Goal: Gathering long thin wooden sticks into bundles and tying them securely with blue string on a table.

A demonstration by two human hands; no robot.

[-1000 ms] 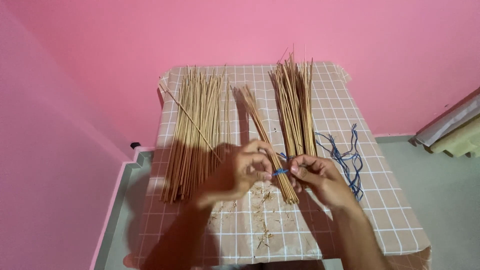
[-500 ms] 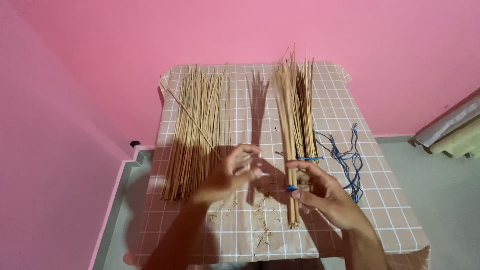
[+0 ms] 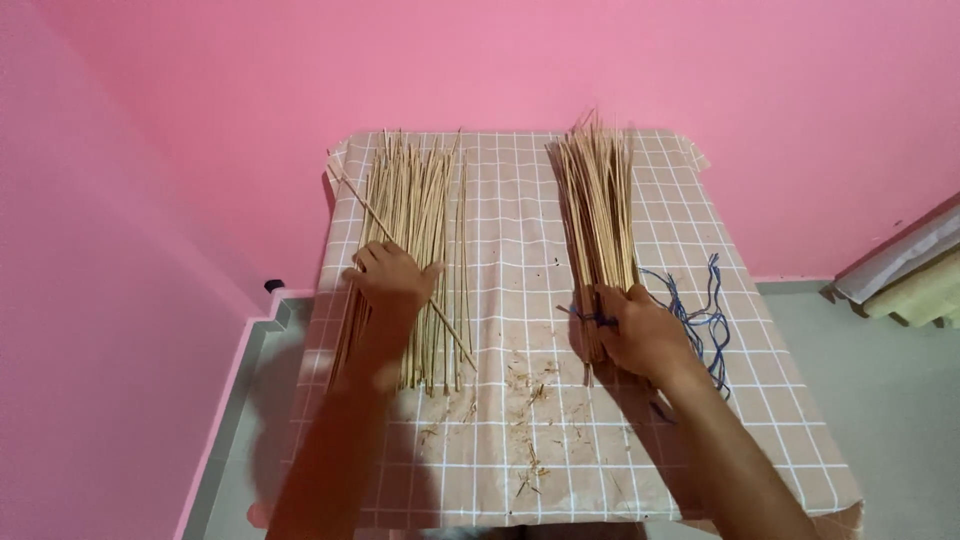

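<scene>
on the table [image 3: 520,250], your right hand [image 3: 640,335] presses flat on the tied stick bundles [image 3: 600,215]; your left hand [image 3: 392,275] lies open on the loose sticks [image 3: 410,200], which look yet untied.

Dry, matt straw-coloured sticks [image 3: 410,250] — wood or reed, perhaps; matt checked table cover [image 3: 520,230] — paper-like, creased; thin blue string [image 3: 700,320].

A counter [image 3: 520,200] under a tan cloth with a white grid stands against a pink wall [image 3: 500,60]. Blue strings [image 3: 700,310] lie near its right edge, straw bits [image 3: 525,385] near the front. Rolled sheets [image 3: 900,275] lean at far right.
</scene>
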